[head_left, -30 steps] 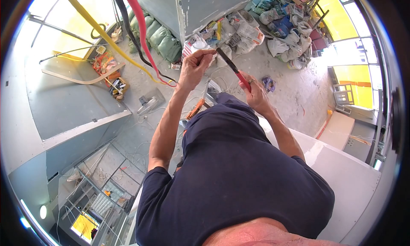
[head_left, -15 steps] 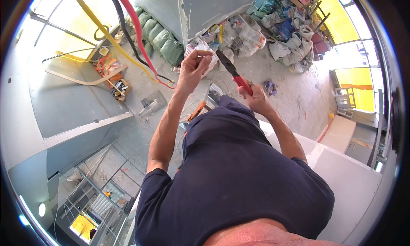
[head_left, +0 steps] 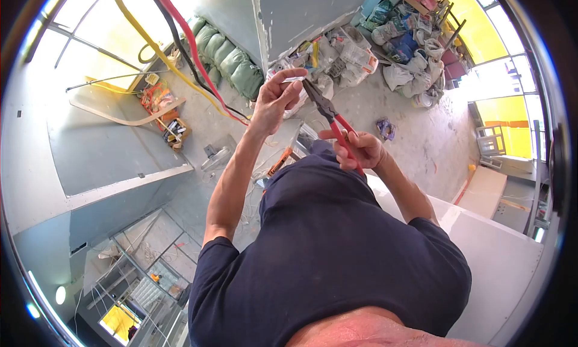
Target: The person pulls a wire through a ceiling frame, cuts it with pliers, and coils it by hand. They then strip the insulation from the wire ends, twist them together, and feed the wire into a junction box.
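My right hand (head_left: 364, 149) is closed round the red handles of a pair of pliers (head_left: 327, 109), long and dark in the jaws. The handles are spread apart, and the jaw tips point up toward my left fingertips. My left hand (head_left: 272, 106) is raised, thumb and forefinger pinched on a small, thin, pale piece (head_left: 294, 79) right at the jaw tips; I cannot tell what it is. Left of that hand hang a yellow wire (head_left: 144, 40), a black wire (head_left: 174, 34) and a red wire (head_left: 191, 46), their lower ends running toward my left wrist.
Green sacks (head_left: 226, 58) lean along the wall, left of a wall corner (head_left: 263, 34). Filled bags (head_left: 415, 52) pile up at the back right. A box of tools (head_left: 174, 132) stands on the floor at left. Close below me is a white board (head_left: 481, 244).
My right hand has spread the pliers' handles, and the jaws sit closer to my left fingers. A pale piece now shows at the left fingertips. The view has shifted slightly.
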{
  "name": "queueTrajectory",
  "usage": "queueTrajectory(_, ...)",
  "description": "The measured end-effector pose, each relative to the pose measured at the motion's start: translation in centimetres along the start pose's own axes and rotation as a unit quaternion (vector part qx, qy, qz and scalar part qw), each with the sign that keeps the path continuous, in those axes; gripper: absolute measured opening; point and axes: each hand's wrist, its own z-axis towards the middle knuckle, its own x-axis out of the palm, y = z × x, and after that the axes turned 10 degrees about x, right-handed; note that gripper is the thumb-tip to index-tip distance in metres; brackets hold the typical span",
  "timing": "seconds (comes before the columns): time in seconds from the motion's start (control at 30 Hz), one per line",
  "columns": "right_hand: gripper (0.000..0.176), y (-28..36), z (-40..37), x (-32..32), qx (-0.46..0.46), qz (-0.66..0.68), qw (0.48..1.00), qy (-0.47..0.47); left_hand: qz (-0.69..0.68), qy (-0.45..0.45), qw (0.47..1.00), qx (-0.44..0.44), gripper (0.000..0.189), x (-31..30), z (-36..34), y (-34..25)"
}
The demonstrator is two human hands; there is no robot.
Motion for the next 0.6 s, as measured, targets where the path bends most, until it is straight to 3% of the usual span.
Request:
queueTrajectory(0.07, 0.06, 0.4, -0.5, 1.2, 0.035, -0.097, 0.981, -0.162, 0.002, -0.014, 1.0, -0.009, 0.033, 0.0, 0.1, -0.2)
queueTrajectory(0.1, 0.06, 0.7, -0.7, 1.6, 0.037, -0.097, 0.981, -0.161, -0.003, -0.027, 0.999, -0.021, 0.032, 0.1, 0.3, -0.5)
queueTrajectory(0.17, 0.062, 1.3, -1.3, 2.2, 0.052, -0.255, 0.92, -0.294, -0.01, -0.042, 0.999, -0.032, 0.031, 0.1, 0.3, -0.6)
queueTrajectory(0.23, 0.059, 1.4, -1.7, 2.5, 0.034, -0.306, 0.891, -0.333, -0.004, -0.042, 0.996, -0.078, 0.03, 0.0, 0.4, -0.4)
queueTrajectory(0.33, 0.042, 1.4, -2.1, 2.8, -0.026, -0.472, 0.74, -0.479, -0.015, -0.051, 0.993, -0.103, 0.029, 0.2, 0.5, 0.1)
queueTrajectory(0.37, 0.042, 1.4, -2.2, 2.8, -0.028, -0.469, 0.739, -0.482, -0.015, -0.048, 0.993, -0.106, 0.029, 0.3, 0.6, 0.2)
queueTrajectory(0.43, 0.037, 1.8, -2.2, 2.5, -0.068, -0.604, 0.627, -0.488, 0.019, -0.044, 0.995, -0.092, 0.028, 0.8, 0.6, 0.6)
queueTrajectory(0.47, 0.038, 1.9, -2.3, 2.5, -0.062, -0.63, 0.595, -0.495, 0.018, -0.042, 0.995, -0.094, 0.028, 1.2, 0.6, 0.7)
queueTrajectory(0.6, 0.043, 1.6, -1.3, 3.1, -0.084, -0.651, 0.555, -0.51, 0.091, -0.052, 0.991, -0.084, 0.029, 1.5, 0.3, 0.8)
